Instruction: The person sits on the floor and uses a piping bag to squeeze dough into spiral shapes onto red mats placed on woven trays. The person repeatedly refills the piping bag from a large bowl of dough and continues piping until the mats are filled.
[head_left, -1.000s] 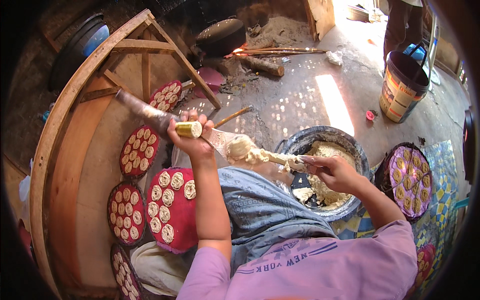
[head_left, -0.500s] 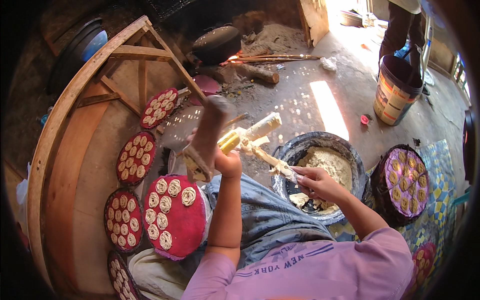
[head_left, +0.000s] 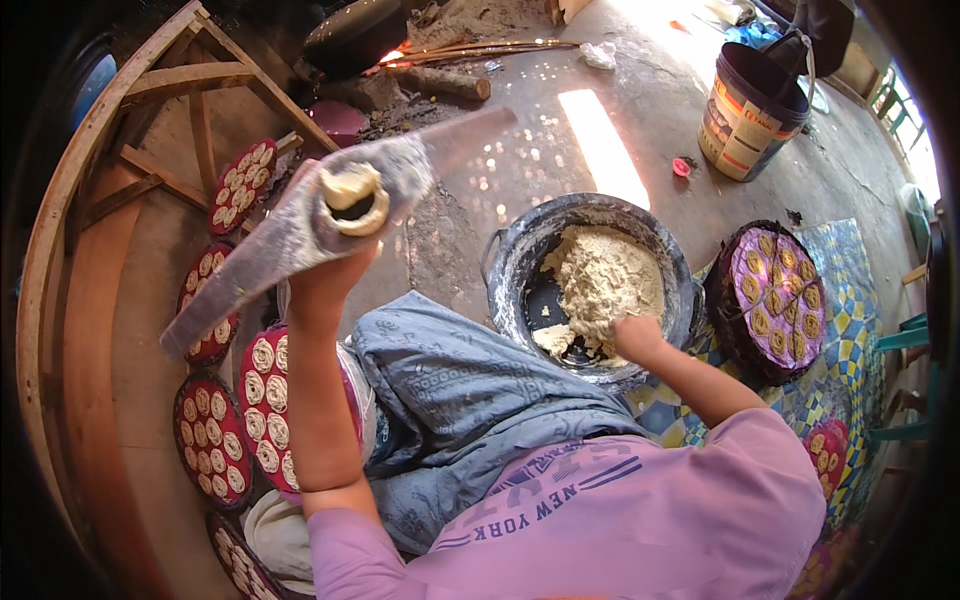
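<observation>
Press (head_left: 290, 228) held aloft
It is gripped by the left hand (head_left: 340, 268); dough (head_left: 608, 272) in the basin (head_left: 508, 262) is touched by the right hand (head_left: 637, 338), whose grip cannot be told.

- The two-armed dough press (head_left: 265, 240) hides most of the left hand (head_left: 350, 268) from me.
- I can't make out the fingertips of the right hand (head_left: 639, 340) against the dough (head_left: 610, 270).
- The press's far arm (head_left: 465, 133) blurs.
- My top edge crops the black pot (head_left: 355, 38).
</observation>
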